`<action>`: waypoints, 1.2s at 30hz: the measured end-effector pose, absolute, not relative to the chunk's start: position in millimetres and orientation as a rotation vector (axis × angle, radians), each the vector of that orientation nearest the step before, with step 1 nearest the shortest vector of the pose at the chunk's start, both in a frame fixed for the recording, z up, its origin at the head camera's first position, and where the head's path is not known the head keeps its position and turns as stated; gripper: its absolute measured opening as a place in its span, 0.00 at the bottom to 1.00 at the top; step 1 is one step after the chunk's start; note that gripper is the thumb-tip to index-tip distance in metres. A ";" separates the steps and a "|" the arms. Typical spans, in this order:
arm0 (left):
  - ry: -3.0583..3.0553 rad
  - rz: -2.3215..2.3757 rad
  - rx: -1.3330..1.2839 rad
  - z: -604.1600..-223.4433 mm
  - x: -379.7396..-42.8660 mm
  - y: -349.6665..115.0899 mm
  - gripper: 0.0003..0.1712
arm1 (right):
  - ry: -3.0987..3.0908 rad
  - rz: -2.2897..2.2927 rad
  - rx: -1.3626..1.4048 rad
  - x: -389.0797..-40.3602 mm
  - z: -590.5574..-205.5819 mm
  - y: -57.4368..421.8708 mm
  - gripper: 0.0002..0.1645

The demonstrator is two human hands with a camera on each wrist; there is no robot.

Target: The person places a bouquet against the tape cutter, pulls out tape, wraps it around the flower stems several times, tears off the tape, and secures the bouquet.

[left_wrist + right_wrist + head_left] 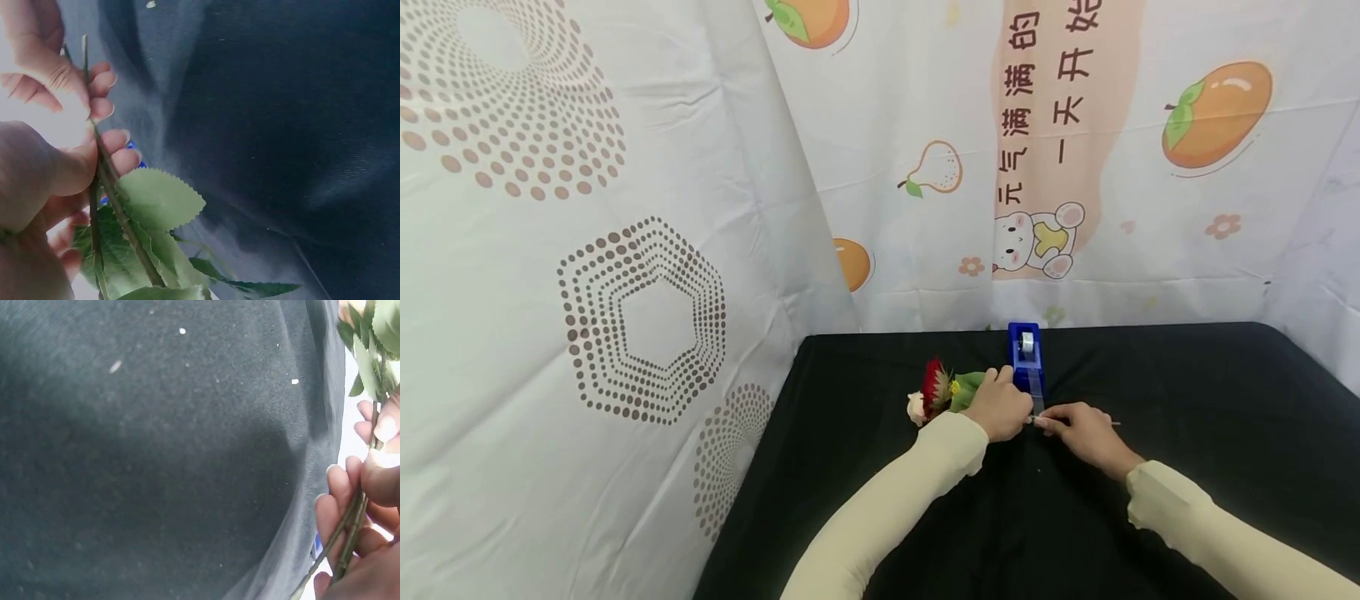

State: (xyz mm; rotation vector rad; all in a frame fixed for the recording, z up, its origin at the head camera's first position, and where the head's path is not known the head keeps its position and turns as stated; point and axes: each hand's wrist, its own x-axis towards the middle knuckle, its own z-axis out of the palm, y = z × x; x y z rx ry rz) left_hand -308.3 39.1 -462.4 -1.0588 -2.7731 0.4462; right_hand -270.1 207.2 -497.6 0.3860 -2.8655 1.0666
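Note:
My left hand [1000, 406] grips a bunch of artificial flowers by the stems, just below the leaves [967, 389]. A red bloom [934, 383] and a pale rose [916, 408] point left. Thumb and fingers of my right hand [1086, 432] pinch the same stems [351, 534], closer to their cut ends. Beyond the hands stands a blue tape dispenser [1026, 358] with a roll in it; a strip of clear tape [1036, 393] runs from it down to the stems between the hands. In the left wrist view, serrated green leaves [161, 199] hang below my left hand's grip.
A black cloth [865, 467] covers the table, with small pale specks [182, 330] on it. Behind stands a white printed curtain [895, 233], and another patterned sheet [647, 467] hangs along the left side.

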 end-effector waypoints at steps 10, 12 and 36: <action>-2.533 0.621 -1.082 -466.5 -303.1 36.5 0.17 | -3.016 1.000 0.348 -275.4 -492.1 206.4 0.25; -2.514 0.635 -1.082 -466.8 -301.9 36.5 0.17 | -3.033 1.007 0.346 -275.9 -490.3 206.8 0.26; -2.767 0.587 -1.046 -459.9 -312.2 40.9 0.08 | -2.945 1.147 0.279 -277.2 -488.4 205.5 0.14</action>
